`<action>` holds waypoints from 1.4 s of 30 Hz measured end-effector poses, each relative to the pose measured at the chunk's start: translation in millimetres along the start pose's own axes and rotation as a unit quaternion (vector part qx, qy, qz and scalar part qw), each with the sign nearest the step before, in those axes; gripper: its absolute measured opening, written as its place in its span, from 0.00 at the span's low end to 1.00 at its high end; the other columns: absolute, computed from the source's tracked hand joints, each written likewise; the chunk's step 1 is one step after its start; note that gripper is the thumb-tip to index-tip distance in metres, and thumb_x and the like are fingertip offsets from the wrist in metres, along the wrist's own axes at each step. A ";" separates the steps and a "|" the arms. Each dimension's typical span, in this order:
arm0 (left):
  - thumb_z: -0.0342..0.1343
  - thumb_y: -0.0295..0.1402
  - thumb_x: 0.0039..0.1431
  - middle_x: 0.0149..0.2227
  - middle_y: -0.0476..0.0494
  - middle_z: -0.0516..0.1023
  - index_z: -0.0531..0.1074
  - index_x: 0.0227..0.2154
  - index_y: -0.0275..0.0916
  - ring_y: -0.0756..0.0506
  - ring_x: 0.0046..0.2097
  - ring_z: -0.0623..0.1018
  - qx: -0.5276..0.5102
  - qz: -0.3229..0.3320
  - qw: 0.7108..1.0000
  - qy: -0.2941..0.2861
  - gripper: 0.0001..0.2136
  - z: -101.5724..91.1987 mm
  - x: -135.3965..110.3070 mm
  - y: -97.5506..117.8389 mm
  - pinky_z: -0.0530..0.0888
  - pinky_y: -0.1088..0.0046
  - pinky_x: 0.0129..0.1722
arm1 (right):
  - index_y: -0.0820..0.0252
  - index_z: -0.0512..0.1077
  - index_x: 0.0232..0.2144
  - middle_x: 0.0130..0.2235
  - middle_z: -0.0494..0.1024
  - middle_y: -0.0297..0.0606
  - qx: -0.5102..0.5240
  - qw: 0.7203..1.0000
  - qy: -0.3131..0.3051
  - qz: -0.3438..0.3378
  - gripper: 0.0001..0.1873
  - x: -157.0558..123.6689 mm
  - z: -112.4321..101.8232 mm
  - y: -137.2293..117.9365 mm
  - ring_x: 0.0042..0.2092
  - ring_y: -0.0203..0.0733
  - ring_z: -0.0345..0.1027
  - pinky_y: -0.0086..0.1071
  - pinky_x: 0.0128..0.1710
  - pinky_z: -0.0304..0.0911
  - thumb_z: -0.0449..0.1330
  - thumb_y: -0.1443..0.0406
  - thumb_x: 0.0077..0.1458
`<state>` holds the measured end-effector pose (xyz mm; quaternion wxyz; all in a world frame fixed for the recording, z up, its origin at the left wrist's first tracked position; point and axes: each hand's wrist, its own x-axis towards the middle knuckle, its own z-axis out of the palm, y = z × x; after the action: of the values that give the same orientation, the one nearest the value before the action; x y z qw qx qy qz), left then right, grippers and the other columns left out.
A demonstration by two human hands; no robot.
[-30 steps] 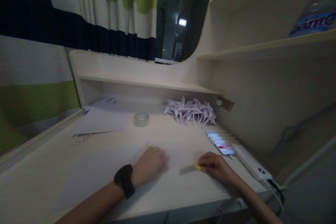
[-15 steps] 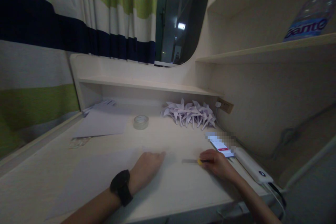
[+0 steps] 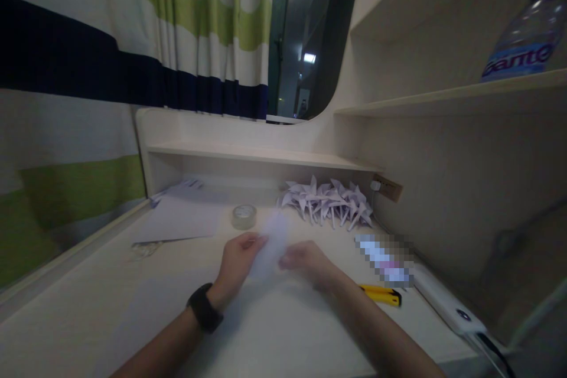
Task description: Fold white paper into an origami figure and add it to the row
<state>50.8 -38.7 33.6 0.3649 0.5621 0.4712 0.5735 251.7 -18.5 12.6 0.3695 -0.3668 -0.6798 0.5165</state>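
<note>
My left hand (image 3: 237, 260), with a black watch on its wrist, and my right hand (image 3: 305, 261) both pinch a small white piece of paper (image 3: 271, 243) and hold it up above the desk; the paper is blurred by motion. A yellow utility knife (image 3: 381, 295) lies on the desk just right of my right forearm, with no hand on it. A larger white sheet (image 3: 177, 313) lies flat under my arms.
A roll of clear tape (image 3: 244, 216) stands behind my hands. A pile of folded white paper shapes (image 3: 328, 201) sits at the back right by a wall socket (image 3: 388, 188). A phone (image 3: 383, 257) and a white power bank (image 3: 447, 307) lie along the right edge. Papers (image 3: 181, 215) lie at the back left. A water bottle (image 3: 527, 29) stands on the upper shelf.
My right hand has let go of the yellow knife, which now lies on the desk. Both hands have come together and lifted a small piece of paper.
</note>
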 end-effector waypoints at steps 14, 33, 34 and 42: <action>0.61 0.41 0.46 0.29 0.41 0.81 0.79 0.32 0.33 0.43 0.30 0.79 -0.002 -0.046 0.997 0.060 0.15 -28.1 13.0 -7.2 0.73 0.72 0.26 | 0.61 0.69 0.25 0.19 0.62 0.29 -0.037 0.979 0.196 -0.032 0.23 27.1 13.4 15.2 0.22 0.32 0.53 0.25 0.20 0.48 0.61 0.45 0.46; 0.63 0.32 0.42 0.29 0.42 0.79 0.71 0.41 0.34 0.43 0.29 0.78 0.002 -0.134 0.991 0.004 0.20 -79.4 1.9 -35.2 0.73 0.70 0.28 | 0.59 0.77 0.33 0.32 0.81 0.40 -0.407 0.901 0.149 0.035 0.09 14.9 7.1 20.8 0.35 0.41 0.73 0.29 0.34 0.60 0.56 0.66 0.53; 0.63 0.33 0.43 0.29 0.42 0.79 0.70 0.40 0.34 0.43 0.29 0.78 -0.019 -0.141 0.990 -0.004 0.19 -76.6 1.0 -36.7 0.73 0.70 0.28 | 0.58 0.77 0.33 0.33 0.81 0.41 -0.441 0.885 0.142 0.043 0.09 13.7 8.8 19.7 0.36 0.42 0.74 0.30 0.35 0.60 0.57 0.65 0.53; 0.64 0.39 0.42 0.29 0.41 0.79 0.69 0.36 0.35 0.45 0.26 0.77 -0.089 -0.129 0.983 -0.093 0.19 -36.0 0.0 -60.8 0.69 0.72 0.24 | 0.56 0.77 0.27 0.32 0.81 0.43 -0.547 0.830 0.084 0.074 0.08 6.3 10.0 14.1 0.37 0.48 0.74 0.33 0.33 0.59 0.62 0.58 0.47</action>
<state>8.4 -25.8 -21.5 0.5263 0.5128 0.4507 0.5069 241.7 -14.5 -2.3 0.1246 -0.6001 -0.7883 0.0538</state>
